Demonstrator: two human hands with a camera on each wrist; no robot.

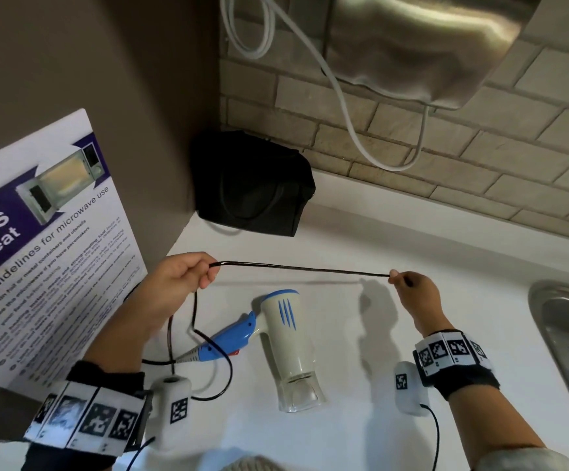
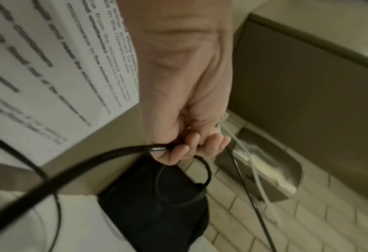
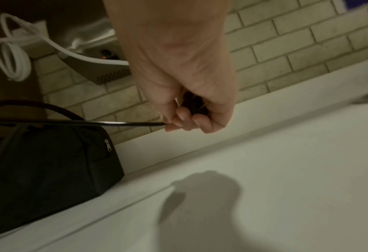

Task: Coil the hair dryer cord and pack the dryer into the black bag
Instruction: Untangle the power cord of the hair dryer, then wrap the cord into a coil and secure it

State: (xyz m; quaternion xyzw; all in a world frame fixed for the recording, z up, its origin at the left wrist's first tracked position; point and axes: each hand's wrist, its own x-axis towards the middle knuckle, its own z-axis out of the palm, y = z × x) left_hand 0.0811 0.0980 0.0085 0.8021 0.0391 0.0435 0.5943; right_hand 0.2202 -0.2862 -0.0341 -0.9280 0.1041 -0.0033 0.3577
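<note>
A white and blue hair dryer point(image 1: 286, 338) lies on the white counter point(image 1: 361, 419), nozzle toward me. Its black cord point(image 1: 303, 268) is stretched level between both hands above the dryer. My left hand point(image 1: 188, 277) grips the cord point(image 2: 118, 151) with curled fingers; more cord hangs from it in loops toward the dryer's handle. My right hand point(image 1: 408, 283) pinches the cord point(image 3: 122, 123) near its end, with the dark plug tucked in the palm. The black bag point(image 1: 252, 185) sits in the back corner, also in the left wrist view point(image 2: 155, 204) and the right wrist view point(image 3: 45, 163).
A microwave guidelines poster point(image 1: 48, 249) leans at the left. A steel hand dryer point(image 1: 422, 42) with white cables point(image 1: 344, 107) hangs on the brick wall above. A steel sink point(image 1: 568, 351) is at the right edge.
</note>
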